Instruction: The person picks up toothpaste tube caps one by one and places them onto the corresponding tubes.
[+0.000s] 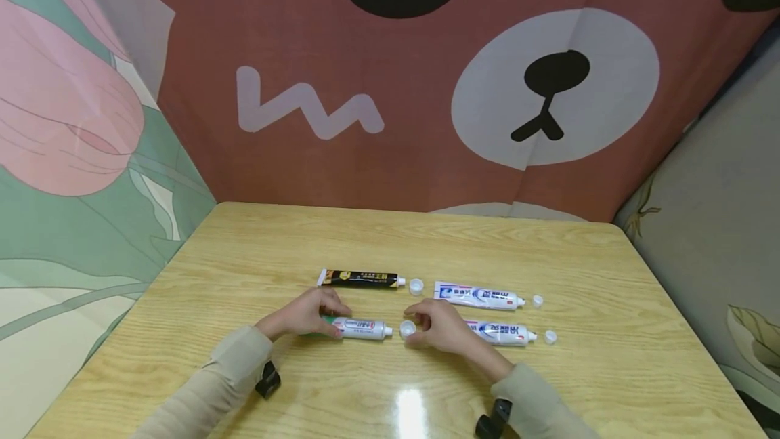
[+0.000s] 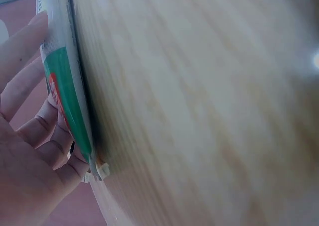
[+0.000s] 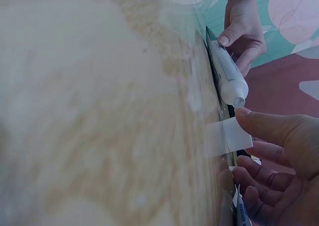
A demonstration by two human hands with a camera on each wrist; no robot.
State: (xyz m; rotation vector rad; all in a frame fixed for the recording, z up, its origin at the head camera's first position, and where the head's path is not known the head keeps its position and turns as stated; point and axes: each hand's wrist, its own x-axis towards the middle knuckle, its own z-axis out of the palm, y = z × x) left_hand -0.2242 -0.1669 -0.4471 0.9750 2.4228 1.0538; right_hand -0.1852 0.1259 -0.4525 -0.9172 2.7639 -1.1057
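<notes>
My left hand holds a white and green toothpaste tube near its tail, thumb on one side and fingers on the other. The tube lies on the table, its uncapped nozzle pointing right. In the right wrist view the same tube shows its nozzle close to my right thumb. My right hand is around a white cap just right of that nozzle. Its thumb and index finger stand either side of the cap, which rests on the table; firm contact is not plain.
Behind lies a black toothpaste tube with a white cap by its nozzle. On the right are two white and blue tubes, one farther back and one nearer, partly behind my right hand. Their small caps lie beside them.
</notes>
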